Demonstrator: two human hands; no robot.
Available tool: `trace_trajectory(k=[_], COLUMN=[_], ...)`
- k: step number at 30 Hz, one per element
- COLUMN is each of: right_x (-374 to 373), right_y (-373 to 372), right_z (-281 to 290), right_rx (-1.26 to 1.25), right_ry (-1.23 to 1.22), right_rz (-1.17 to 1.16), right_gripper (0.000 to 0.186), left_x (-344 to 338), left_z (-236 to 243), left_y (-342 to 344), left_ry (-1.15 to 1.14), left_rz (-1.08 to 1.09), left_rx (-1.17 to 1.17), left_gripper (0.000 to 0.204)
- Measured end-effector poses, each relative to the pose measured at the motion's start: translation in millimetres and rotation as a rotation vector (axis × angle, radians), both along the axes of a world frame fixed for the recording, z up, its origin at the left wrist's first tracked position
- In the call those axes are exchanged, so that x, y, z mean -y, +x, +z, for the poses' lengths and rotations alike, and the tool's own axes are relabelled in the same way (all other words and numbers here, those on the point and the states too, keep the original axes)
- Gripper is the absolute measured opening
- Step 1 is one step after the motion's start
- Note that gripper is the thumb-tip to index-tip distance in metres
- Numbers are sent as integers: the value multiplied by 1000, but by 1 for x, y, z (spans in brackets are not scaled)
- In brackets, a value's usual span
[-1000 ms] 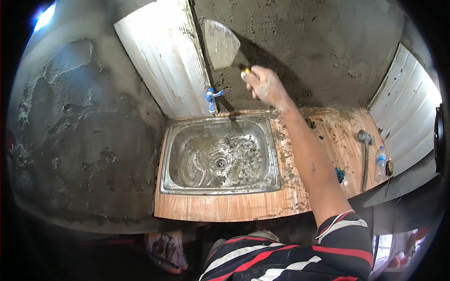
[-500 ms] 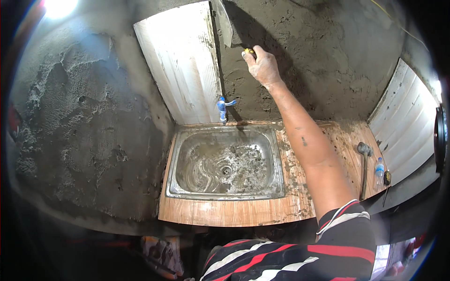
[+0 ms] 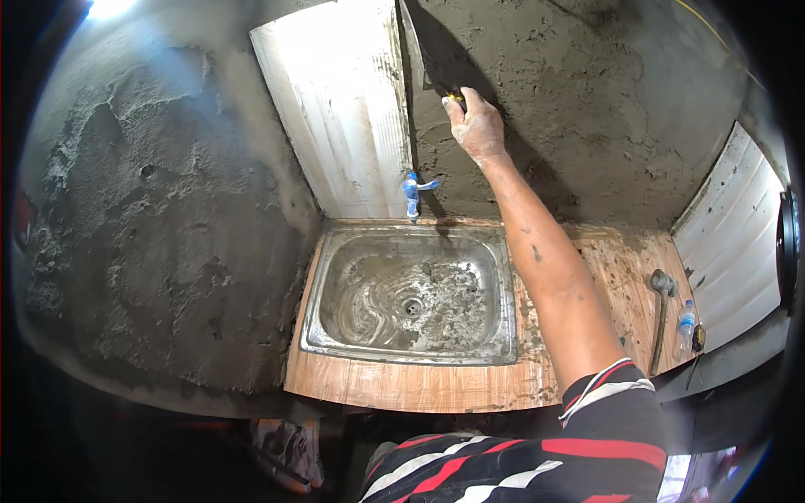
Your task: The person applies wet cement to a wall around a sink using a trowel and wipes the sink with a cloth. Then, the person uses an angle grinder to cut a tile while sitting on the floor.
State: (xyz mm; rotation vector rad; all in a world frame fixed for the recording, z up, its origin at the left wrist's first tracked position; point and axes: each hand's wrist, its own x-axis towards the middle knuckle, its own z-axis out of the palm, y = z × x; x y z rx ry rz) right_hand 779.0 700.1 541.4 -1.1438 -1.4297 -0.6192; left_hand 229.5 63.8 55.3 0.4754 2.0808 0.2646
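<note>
My right hand (image 3: 478, 127) is raised in front of the wet plastered wall, its fingers wrapped round the yellow and black handle of a trowel (image 3: 418, 60). The trowel's thin metal blade points upward, close beside the right edge of a white ribbed panel (image 3: 340, 109); whether it touches the wall or the panel I cannot tell. Under the hand and to its left, a blue and white tap (image 3: 412, 197) stands out above a steel sink (image 3: 306, 331) smeared with grey mortar. My left hand is out of sight.
A wood-patterned counter (image 3: 436, 392) spattered with mortar surrounds the sink. At its right end are a hammer (image 3: 660, 314), a small plastic bottle (image 3: 687, 323) and a small dark tool (image 3: 698, 339). Another white panel (image 3: 734, 235) leans at right; rough plaster (image 3: 159, 226) covers the left wall.
The whole view has shifted slightly, so the sink, tap and panels sit a little further right. My right hand keeps its hold on the trowel, close to the same panel edge.
</note>
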Motion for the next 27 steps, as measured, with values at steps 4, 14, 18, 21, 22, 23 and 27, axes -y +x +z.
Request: trace_trajectory(k=[4, 14, 18, 21, 22, 23, 27], right_x=[27, 102, 96, 95, 95, 95, 102], right_y=[15, 25, 26, 23, 23, 24, 25], right_z=[-23, -32, -46, -52, -55, -61, -73], right_rx=[-183, -509, -383, -366, -355, -356, -311], right_ry=[-114, -782, -788, -843, -878, -882, -947], right_rz=[102, 528, 441, 415, 399, 398, 369], right_gripper=[26, 29, 29, 32, 33, 33, 33], left_x=[2, -5, -13, -12, -10, -7, 4], left_z=[0, -10, -15, -18, -19, -19, -21], left_y=[1, -27, -35, -38, -38, -38, -33], left_ry=[-11, 70, 118, 132, 129, 123, 78], left_rz=[1, 7, 11, 16, 15, 17, 6], left_rx=[2, 5, 24, 33, 35, 41, 46], left_gripper=[43, 43, 43, 43, 43, 43, 43])
